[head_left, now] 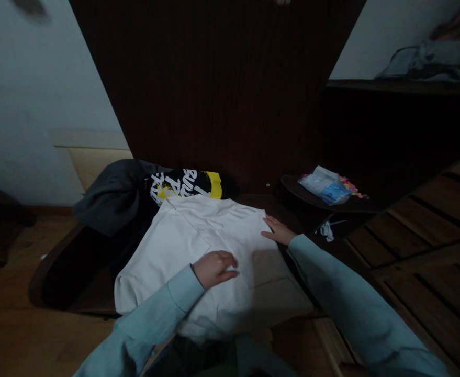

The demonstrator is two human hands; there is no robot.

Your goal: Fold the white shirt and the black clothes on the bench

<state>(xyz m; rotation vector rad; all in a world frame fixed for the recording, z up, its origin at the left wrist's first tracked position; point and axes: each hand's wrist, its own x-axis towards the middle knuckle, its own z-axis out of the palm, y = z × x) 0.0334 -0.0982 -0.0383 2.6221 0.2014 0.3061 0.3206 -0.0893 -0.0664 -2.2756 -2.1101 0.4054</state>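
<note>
A white garment (198,246) lies spread flat on a dark wooden surface in front of me. My left hand (215,268) rests on its middle with the fingers curled loosely against the cloth. My right hand (277,230) lies flat on the garment's right edge, fingers stretched out. Both arms wear light blue sleeves. Neither hand holds anything.
A dark grey garment (112,196) and a black one with white and yellow print (186,184) lie behind the white one. A small dark shelf (292,189) to the right carries a plastic packet (326,186). Slatted wood (422,246) lies at right, a dark panel (222,89) behind.
</note>
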